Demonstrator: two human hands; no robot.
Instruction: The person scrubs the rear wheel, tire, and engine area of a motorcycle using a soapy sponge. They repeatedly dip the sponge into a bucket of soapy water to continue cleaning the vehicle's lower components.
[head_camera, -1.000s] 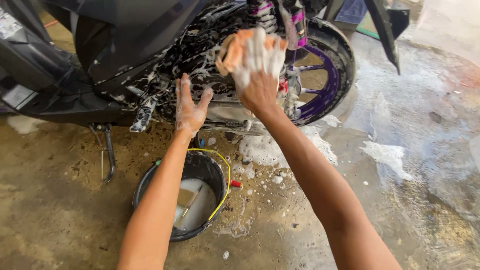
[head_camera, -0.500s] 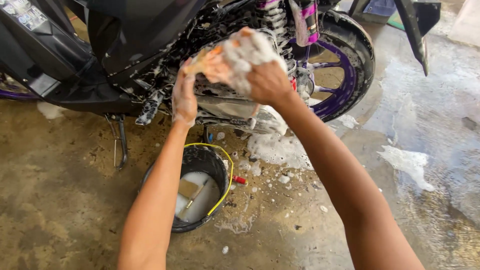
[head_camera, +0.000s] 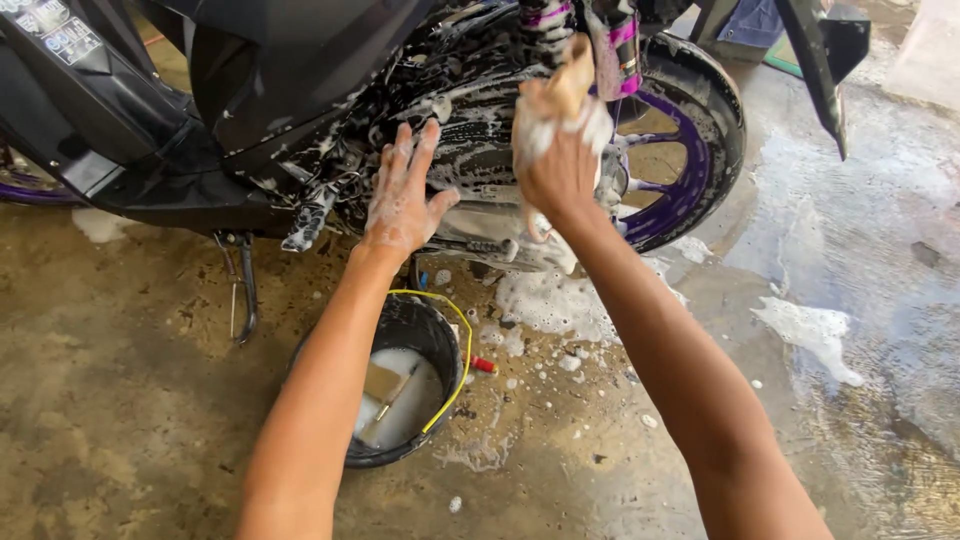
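A black motorcycle (head_camera: 300, 90) with a purple rear wheel (head_camera: 690, 150) stands in front of me, its engine area covered in soap foam. My right hand (head_camera: 555, 165) grips a soapy orange sponge (head_camera: 565, 90) and presses it against the foamy parts beside the rear wheel. My left hand (head_camera: 400, 195) is held up with fingers spread, its palm towards the wet engine casing, holding nothing.
A black bucket (head_camera: 405, 325) with a yellow handle holds soapy water and a brush, on the wet concrete below my arms. Foam patches (head_camera: 810, 330) lie on the floor at right. The side stand (head_camera: 243, 290) rests on the floor at left.
My right hand has moved the sponge rightwards and up towards the rear wheel. My left hand has let go of the sponge and spread its fingers by the engine.
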